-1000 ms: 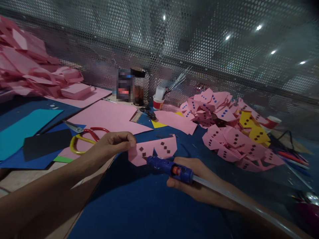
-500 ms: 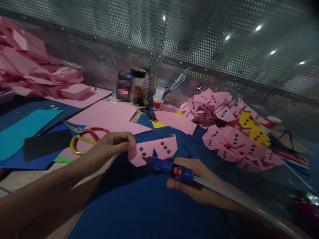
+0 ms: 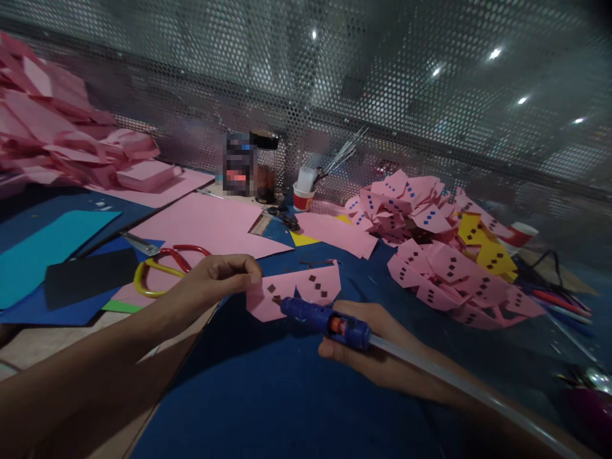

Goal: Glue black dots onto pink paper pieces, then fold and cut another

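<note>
My left hand [image 3: 229, 275] pinches the left end of a pink paper cutout [image 3: 321, 273], which has dark diamond marks and a notch in its middle. In my right hand [image 3: 363, 347] is a blue glue gun [image 3: 325, 319] with a long clear glue stick [image 3: 454, 379] running out of its back. The gun's dark nozzle points left and lies over the left half of the cutout, by a diamond mark; whether it touches the paper I cannot tell. The gun hides part of the cutout's lower edge and some of my right fingers.
Red-and-yellow-handled scissors [image 3: 153, 278] lie by my left forearm on coloured sheets. Pink marked cutouts [image 3: 444, 277] are heaped at right. A paper cup [image 3: 303, 199] and a jar [image 3: 266, 175] stand before the perforated metal panel [image 3: 201, 70]. Crumpled pink paper [image 3: 57, 127] fills the far left.
The glue gun's tip has shifted very slightly up over the pink cutout. My left hand keeps its pinch in nearly the same place.
</note>
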Motion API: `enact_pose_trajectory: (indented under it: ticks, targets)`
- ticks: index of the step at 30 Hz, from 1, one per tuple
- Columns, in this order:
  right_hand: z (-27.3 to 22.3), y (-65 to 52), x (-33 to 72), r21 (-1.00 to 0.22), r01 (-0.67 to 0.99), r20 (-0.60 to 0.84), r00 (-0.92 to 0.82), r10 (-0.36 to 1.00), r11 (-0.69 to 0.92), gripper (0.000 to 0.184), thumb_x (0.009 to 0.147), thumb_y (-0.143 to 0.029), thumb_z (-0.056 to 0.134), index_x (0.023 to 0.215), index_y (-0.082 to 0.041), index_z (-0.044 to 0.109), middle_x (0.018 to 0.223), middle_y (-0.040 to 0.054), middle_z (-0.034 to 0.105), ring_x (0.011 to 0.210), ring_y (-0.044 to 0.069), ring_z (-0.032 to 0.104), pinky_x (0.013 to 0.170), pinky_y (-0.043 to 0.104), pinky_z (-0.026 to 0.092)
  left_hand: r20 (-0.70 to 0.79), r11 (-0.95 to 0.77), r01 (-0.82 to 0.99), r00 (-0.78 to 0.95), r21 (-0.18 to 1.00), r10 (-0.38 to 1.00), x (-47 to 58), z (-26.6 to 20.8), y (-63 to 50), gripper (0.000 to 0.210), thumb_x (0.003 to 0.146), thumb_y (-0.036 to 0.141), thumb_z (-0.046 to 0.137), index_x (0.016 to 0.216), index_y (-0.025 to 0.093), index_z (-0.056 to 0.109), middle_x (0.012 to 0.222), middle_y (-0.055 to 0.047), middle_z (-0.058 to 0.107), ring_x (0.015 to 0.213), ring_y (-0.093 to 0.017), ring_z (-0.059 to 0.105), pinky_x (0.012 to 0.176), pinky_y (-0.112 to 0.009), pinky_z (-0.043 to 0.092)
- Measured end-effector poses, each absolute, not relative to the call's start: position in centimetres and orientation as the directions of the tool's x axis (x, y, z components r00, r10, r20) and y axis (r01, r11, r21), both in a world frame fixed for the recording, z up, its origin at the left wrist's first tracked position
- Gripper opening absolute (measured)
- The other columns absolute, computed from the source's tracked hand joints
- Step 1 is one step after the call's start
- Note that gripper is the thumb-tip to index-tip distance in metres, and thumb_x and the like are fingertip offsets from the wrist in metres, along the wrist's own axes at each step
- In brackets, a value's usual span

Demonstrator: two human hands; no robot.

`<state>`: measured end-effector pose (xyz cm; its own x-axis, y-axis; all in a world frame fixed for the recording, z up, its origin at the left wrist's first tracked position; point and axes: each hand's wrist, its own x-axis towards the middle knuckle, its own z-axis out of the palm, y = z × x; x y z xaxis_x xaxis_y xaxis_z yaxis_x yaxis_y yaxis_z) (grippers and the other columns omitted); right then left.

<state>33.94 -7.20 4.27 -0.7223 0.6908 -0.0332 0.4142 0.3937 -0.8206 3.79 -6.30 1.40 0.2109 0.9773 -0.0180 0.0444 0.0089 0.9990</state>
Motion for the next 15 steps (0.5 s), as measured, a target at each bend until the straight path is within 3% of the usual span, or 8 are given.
enact_pose_trajectory:
  ticks: [15]
  targets:
    - [4.87, -7.17, 33.67, -0.814, 0.430, -0.040, -0.712, 0.701, 0.391, 0.028, 0.093, -0.039, 0.073, 0.082, -0.018, 0.058, 0.078, -0.0026, 0.053, 0.067, 0.010, 0.050, 0.059, 0.023, 0.036, 0.001, -0.017, 0.069, 0.226, 0.998, 0.974, 3.43, 0.94, -6.16, 0.020, 0.089, 0.033, 0.072, 0.074, 0.019, 0.070, 0.073, 0.000, 0.063, 0.071, -0.014, 0.057, 0.068, -0.023, 0.046]
